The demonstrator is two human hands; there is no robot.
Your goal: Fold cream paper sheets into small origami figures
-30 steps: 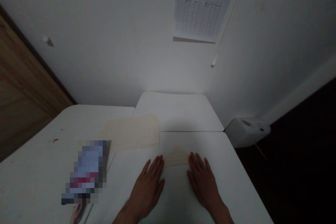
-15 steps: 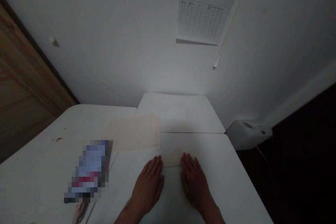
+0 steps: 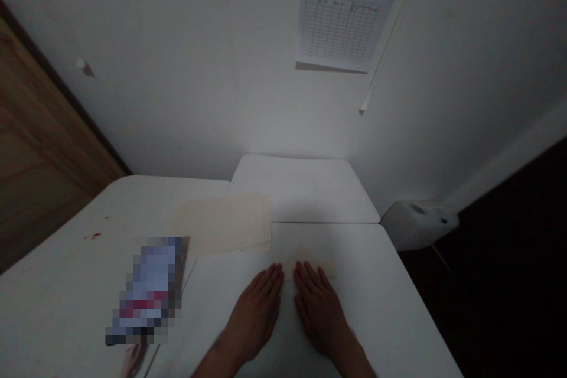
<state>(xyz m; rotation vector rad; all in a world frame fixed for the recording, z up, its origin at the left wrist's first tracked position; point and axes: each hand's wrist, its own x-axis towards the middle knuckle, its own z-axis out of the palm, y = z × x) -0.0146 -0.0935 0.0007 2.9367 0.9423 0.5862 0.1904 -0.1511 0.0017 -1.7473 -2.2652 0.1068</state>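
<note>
Two hands: both palm down on white table point(image 3: 376, 313), a narrow gap between them.
Left hand point(image 3: 256, 314): flat, fingers side by side, fingertips at left end of the folded paper; not closed around anything.
Right hand point(image 3: 322, 312): flat, fingers slightly spread, lying across the paper's middle and right part; no pinch, thumb tucked toward the left hand.
Folded paper point(image 3: 287, 272): small, pale, flat on the table under and between the fingertips; right end pokes out past the little finger, a faint pointed part shows behind the fingers.
Progress: paper looks already folded into a narrow strip with a peak, judging by its outline; crease seems to be getting pressed. Hands cover much of it, so number of folds cannot be told.
Left over: cannot tell if any fold is missing; no finished piece visible elsewhere on the table.
Paper sheets point(image 3: 224, 225): larger, pale, lined, stacked a bit unevenly, flat, beyond the left hand and to its left; neither hand on them.
Blurred item point(image 3: 147, 283): pixelated, left of left hand, contents unreadable.
Wall: printed chart point(image 3: 336, 26), text too small.
Floor side: white container point(image 3: 414, 225), right of table.
</note>
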